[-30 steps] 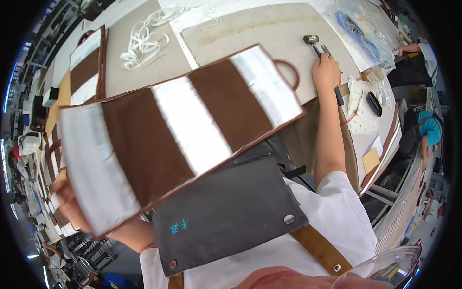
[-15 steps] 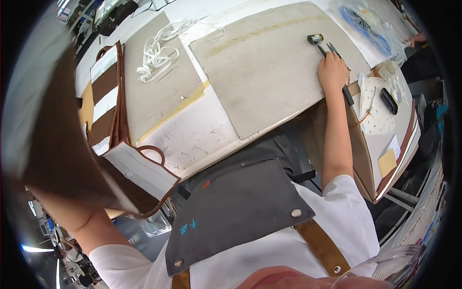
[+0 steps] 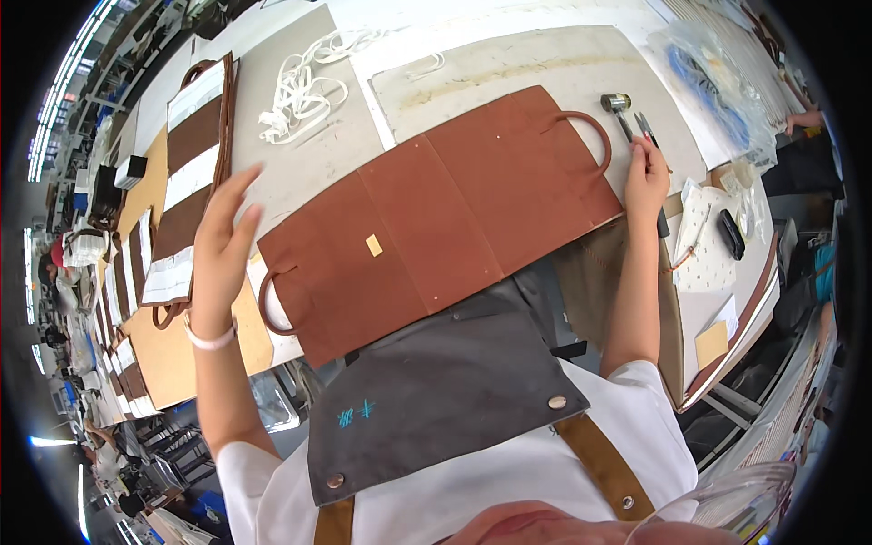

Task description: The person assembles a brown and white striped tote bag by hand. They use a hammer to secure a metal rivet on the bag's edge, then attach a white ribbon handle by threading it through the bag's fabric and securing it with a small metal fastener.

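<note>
A long brown leather panel [image 3: 436, 218] with a loop handle at each end lies flat across the grey work mat [image 3: 509, 64], plain side up, a small tan tag near its middle. My left hand [image 3: 222, 241] hovers open above the panel's left end, fingers spread, holding nothing. My right hand [image 3: 643, 173] rests at the panel's right edge, fingertips down beside a small hammer [image 3: 619, 107] and a pair of snips [image 3: 647, 130]; it grips nothing that I can see.
A stack of brown-and-white striped panels [image 3: 195, 182] lies at the left, with white cord [image 3: 304, 86] behind it. Clear plastic bags [image 3: 718, 68] sit at the far right. A dark tool [image 3: 731, 234] rests on a white sheet. Another person's hand [image 3: 804, 120] shows at the right edge.
My left hand carried the panel, striped side showing, over the table, flipped it and laid it flat brown side up, then let go. My right hand stayed by the hammer.
</note>
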A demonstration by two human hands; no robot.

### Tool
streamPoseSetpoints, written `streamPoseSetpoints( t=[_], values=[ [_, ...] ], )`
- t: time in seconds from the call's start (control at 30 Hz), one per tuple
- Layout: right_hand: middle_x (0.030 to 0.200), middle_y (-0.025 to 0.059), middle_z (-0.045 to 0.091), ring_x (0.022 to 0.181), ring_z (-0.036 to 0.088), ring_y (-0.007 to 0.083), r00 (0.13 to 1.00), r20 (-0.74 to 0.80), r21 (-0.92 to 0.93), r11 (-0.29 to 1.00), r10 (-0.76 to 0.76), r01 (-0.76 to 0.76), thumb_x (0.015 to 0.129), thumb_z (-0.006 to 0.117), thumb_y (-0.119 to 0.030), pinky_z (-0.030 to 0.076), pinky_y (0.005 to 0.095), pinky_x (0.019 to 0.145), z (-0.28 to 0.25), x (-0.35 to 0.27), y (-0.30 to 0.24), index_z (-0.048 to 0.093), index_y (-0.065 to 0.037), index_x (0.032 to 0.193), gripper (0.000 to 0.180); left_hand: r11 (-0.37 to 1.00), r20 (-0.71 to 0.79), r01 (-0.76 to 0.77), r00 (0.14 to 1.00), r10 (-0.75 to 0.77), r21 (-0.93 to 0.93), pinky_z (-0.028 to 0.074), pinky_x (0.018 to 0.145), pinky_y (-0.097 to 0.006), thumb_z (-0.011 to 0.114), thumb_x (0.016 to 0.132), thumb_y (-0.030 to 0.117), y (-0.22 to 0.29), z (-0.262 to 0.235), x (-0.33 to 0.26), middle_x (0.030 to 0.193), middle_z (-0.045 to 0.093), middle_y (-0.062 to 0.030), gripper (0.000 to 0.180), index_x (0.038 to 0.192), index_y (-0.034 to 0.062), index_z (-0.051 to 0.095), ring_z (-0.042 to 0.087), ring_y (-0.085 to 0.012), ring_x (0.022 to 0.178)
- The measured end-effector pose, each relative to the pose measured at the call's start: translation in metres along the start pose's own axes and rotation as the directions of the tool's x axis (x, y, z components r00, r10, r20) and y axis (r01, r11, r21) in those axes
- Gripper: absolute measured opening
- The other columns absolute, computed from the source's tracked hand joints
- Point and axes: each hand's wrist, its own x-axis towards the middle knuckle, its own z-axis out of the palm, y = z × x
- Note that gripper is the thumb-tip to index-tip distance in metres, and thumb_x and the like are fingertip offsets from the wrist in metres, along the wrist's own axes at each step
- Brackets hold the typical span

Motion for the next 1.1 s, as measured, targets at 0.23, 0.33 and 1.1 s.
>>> streamPoseSetpoints(
  t=[0.23, 0.33, 1.1],
  values=[
    [0.1, 0.012, 0.067, 0.085, 0.064, 0.0205, 0.952, 0.277, -0.169, 0.982, 0.128, -0.083, 0.097, 0.062, -0.021, 0.051, 0.0327, 0.079, 0.014, 0.02, -0.018, 0.069, -0.006, 0.119, 0.028, 0.875, -0.241, 0.479, 0.843, -0.481, -0.071, 0.047, 0.098, -0.032, 0.059, 0.095, 0.001, -0.116, 0.036, -0.138, 0.124, 0.061, -0.0127, 0.043, 0.137, -0.0003, 0.056, 0.059, -0.0232, 0.116],
    [0.092, 0.0136, 0.063, 0.082, 0.063, 0.0274, 0.941, 0.331, -0.303, 0.952, 0.07, 0.036, 0.095, 0.064, -0.024, 0.051, 0.037, 0.077, 0.028, 0.027, -0.011, 0.071, -0.013, 0.119, 0.028, 0.89, -0.251, 0.328, 0.934, -0.255, 0.316, 0.049, 0.083, -0.036, 0.059, 0.085, -0.008, -0.11, 0.047, -0.14, 0.1, 0.057, -0.0134, 0.053, 0.134, 0.012, 0.064, 0.057, -0.0282, 0.091],
    [0.157, 0.0099, 0.039, 0.145, 0.032, 0.0366, 0.451, 0.82, -0.081, 0.709, -0.352, 0.701, 0.095, 0.061, -0.038, 0.024, 0.057, 0.118, 0.14, -0.05, -0.172, 0.041, -0.012, 0.15, 0.064, 0.84, 0.069, 0.002, 0.997, -0.047, 0.543, 0.026, 0.117, -0.055, 0.068, 0.09, 0.035, -0.071, 0.101, -0.044, 0.154, 0.041, -0.016, 0.063, 0.147, 0.0159, 0.048, 0.033, -0.0363, 0.145]
  ],
)
